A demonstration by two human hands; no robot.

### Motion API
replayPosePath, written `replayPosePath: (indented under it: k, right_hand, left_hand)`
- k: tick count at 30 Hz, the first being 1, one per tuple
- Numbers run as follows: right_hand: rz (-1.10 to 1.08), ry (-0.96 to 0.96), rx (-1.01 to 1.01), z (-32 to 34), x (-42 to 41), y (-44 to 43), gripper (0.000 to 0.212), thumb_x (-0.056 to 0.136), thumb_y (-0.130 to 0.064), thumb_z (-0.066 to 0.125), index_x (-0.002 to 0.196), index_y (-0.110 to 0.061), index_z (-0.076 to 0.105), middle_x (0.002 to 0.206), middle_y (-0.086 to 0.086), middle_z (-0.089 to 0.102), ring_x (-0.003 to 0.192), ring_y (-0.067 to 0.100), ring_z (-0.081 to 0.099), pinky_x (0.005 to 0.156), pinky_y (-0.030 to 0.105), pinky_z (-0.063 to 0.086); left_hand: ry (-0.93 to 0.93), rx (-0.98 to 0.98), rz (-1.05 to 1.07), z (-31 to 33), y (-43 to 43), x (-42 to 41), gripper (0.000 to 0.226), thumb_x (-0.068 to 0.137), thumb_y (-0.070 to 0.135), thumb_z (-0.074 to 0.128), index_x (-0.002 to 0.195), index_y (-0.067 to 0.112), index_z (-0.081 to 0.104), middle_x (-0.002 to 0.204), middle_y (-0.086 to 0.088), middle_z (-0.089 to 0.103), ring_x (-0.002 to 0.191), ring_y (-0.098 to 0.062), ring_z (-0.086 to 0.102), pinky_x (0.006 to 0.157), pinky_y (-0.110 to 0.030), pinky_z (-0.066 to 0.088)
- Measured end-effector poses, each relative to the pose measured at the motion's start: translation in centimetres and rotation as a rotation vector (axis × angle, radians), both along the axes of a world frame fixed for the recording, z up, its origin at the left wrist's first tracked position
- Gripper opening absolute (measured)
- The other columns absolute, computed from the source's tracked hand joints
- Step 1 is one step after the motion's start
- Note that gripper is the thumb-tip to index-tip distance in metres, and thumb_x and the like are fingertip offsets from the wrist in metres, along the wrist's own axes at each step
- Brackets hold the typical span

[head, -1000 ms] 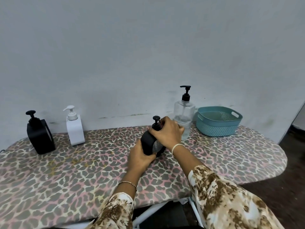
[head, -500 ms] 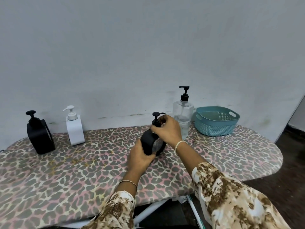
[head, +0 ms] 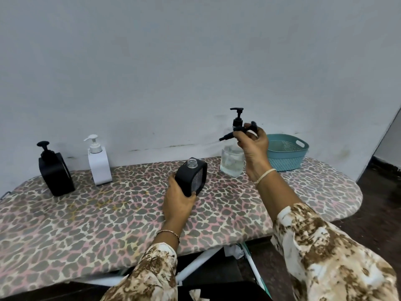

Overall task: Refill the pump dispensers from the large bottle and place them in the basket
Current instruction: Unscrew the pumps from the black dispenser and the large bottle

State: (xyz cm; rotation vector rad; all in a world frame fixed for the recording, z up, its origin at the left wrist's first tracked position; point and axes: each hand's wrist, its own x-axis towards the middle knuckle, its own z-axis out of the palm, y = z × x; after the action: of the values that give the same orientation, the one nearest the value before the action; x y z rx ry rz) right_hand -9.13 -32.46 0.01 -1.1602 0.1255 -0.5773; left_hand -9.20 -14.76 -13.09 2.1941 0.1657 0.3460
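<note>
Three small dispensers are showing: one black dispenser (head: 56, 173), one white dispenser (head: 99, 165) and one open black dispenser (head: 191, 178). One big clear bottle (head: 231, 161) and one blue basket (head: 286, 157) are sitting there. One loose pump top (head: 237, 131) is showing. Two hands are working: the left hand (head: 176, 205) and the right hand (head: 253, 146). One bench (head: 86, 224) is carrying things.

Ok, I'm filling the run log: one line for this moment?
stage: pump off | left hand: grips black dispenser | right hand: holds pump raised | large bottle: pump on
</note>
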Motion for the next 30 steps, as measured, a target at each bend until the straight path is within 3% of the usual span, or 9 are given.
replayPosePath:
  k: [6, 12, 18, 25, 30]
  right_hand:
    - [-0.099, 0.138, -0.146, -4.4, -0.5, -1.2, 0.035, 0.073, 0.004, 0.075, 0.100, -0.008, 0.057, 0.094, 0.004, 0.063, 0.085, 0.014, 0.060, 0.086, 0.023, 0.051]
    - [-0.119, 0.361, -0.462, -11.0, -0.3, -1.1, 0.039, 0.065, -0.006, 0.083, 0.078, -0.023, 0.051, 0.082, -0.003, 0.061, 0.082, 0.019, 0.060, 0.081, 0.032, 0.051]
    - [-0.137, 0.427, -0.751, -14.0, -0.3, -0.3, 0.035, 0.063, -0.012, 0.081, 0.086, -0.016, 0.056, 0.088, 0.000, 0.064, 0.084, 0.021, 0.062, 0.079, 0.039, 0.053]
    - [-0.142, 0.464, -0.980, -14.5, -0.1, 0.2, 0.036, 0.067, -0.018, 0.081, 0.092, -0.017, 0.055, 0.095, 0.002, 0.064, 0.091, 0.022, 0.059, 0.077, 0.032, 0.048]
    - [-0.196, 0.396, -1.010, -13.2, -0.3, 0.0, 0.048, 0.074, -0.045, 0.076, 0.106, -0.016, 0.056, 0.103, -0.002, 0.057, 0.095, 0.015, 0.053, 0.087, 0.031, 0.047]
  left_hand:
    - [-0.029, 0.049, 0.028, 0.1, 0.7, 0.3, 0.073, 0.073, 0.022, 0.082, 0.131, 0.015, 0.039, 0.126, -0.011, 0.060, 0.115, -0.032, 0.058, 0.092, -0.047, 0.052]
    - [-0.059, 0.057, 0.048, 0.2, 1.5, 0.9, 0.065, 0.071, 0.021, 0.083, 0.124, 0.011, 0.046, 0.124, -0.012, 0.059, 0.115, -0.031, 0.056, 0.091, -0.040, 0.050]
    - [-0.066, 0.039, 0.043, 0.3, 2.1, 1.3, 0.070, 0.072, 0.020, 0.082, 0.129, 0.010, 0.042, 0.129, -0.013, 0.058, 0.120, -0.032, 0.055, 0.095, -0.039, 0.048]
    - [-0.058, 0.044, 0.006, 0.2, 2.5, 1.5, 0.074, 0.073, 0.020, 0.082, 0.132, 0.008, 0.038, 0.131, -0.014, 0.055, 0.122, -0.033, 0.053, 0.099, -0.041, 0.046]
    - [-0.070, 0.044, 0.054, 1.3, 2.2, 1.5, 0.109, 0.067, 0.047, 0.082, 0.147, 0.007, 0.019, 0.148, -0.015, 0.037, 0.138, -0.034, 0.033, 0.112, -0.049, 0.034]
